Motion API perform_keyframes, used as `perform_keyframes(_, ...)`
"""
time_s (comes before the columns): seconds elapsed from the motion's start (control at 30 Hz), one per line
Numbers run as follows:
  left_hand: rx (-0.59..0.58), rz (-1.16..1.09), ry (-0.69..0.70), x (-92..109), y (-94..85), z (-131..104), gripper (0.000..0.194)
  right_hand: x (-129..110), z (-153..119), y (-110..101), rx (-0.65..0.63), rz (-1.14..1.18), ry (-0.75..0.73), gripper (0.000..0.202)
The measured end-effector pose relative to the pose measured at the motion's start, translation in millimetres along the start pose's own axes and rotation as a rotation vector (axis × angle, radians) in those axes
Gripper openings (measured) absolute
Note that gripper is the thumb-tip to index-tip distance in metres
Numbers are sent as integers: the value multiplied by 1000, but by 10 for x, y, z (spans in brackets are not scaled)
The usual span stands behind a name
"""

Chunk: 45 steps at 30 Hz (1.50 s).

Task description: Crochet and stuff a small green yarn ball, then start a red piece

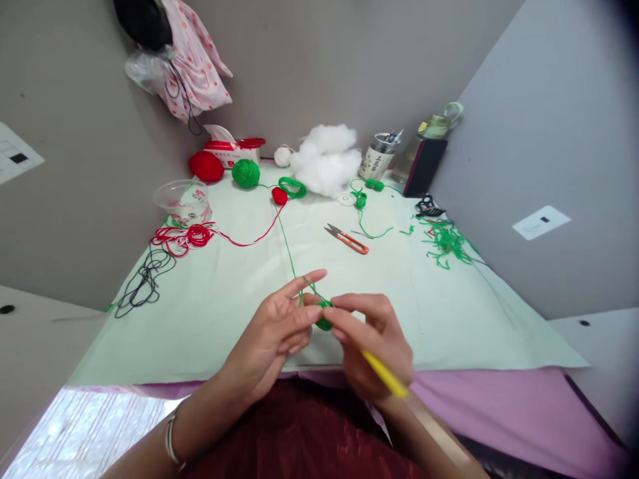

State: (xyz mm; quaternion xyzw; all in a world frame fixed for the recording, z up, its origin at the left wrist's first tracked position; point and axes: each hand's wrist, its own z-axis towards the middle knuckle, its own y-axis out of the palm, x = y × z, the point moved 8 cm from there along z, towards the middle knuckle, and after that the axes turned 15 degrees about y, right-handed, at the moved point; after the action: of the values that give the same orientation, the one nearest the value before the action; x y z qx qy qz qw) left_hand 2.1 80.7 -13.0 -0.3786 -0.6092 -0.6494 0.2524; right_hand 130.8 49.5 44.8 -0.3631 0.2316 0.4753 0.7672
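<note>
The table (pixel 449 319) bears orange snips (pixel 349 241), white stuffing (pixel 327 163) and a green yarn ball (pixel 245 173).

Holds green crochet piece (pixel 325 324) in left hand (pixel 277 322) (green yarn (pixel 286 243) over index finger (pixel 316 274)), yellow crochet hook (pixel 384 374) in right hand (pixel 375 336), above worktop (pixel 239 279).

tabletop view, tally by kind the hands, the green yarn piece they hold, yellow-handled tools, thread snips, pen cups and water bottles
Hands: 2 (left hand, right hand)
Green yarn piece: 1
Yellow-handled tool: 1
Thread snips: 1
Pen cup: 1
Water bottle: 1
Total: 7
</note>
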Motion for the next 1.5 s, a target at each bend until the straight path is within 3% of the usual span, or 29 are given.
perform_keyframes(0.13, 4, -25, 12, 60, -22, 32, 47, 212, 147, -41, 25, 444, 287, 23)
perform_keyframes(0.2, -21, 28, 57, 72, -10, 35, 45, 223, 190, 19, -33, 496, 328, 21)
perform_keyframes(0.3, -12, 166, 165, 92, -28, 37, 43, 162, 168, 74, -78, 356, 270, 21)
perform_keyframes(0.37, 25, 207, 225, 107, -57, 38, 46, 80, 106, 78, -57, 196, 157, 27)
perform_keyframes(0.43, 44, 145, 199, 75, -70, 44, 48, -22, 34, 80, -17, 31, 10, 34)
perform_keyframes(0.5, 26, 23, 82, -7, -53, 50, 46, -56, 7, 65, 17, -25, -46, 35)
perform_keyframes(0.6, 5, -106, -49, -69, -30, 53, 37, 101, 96, -14, 48, 203, 151, 27)
perform_keyframes(0.7, 28, -64, 37, 2, -60, 78, 35, 268, 170, 12, 5, 509, 368, 23)
perform_keyframes(0.83, -26, 151, 164, 65, -41, 50, 39, 285, 171, 126, -110, 535, 414, 18)
perform_keyframes(1.07, -84, 270, 183, 79, -87, 8, 41, 512, 110, 181, -138, 738, 629, 19)
perform_keyframes(1.3, -69, 374, 229, 156, -76, 15, 40, 493, 140, 173, -180, 781, 629, 22)
perform_keyframes(1.5, -69, 477, 271, 228, -71, -23, 40, 386, 147, 101, -186, 691, 508, 22)
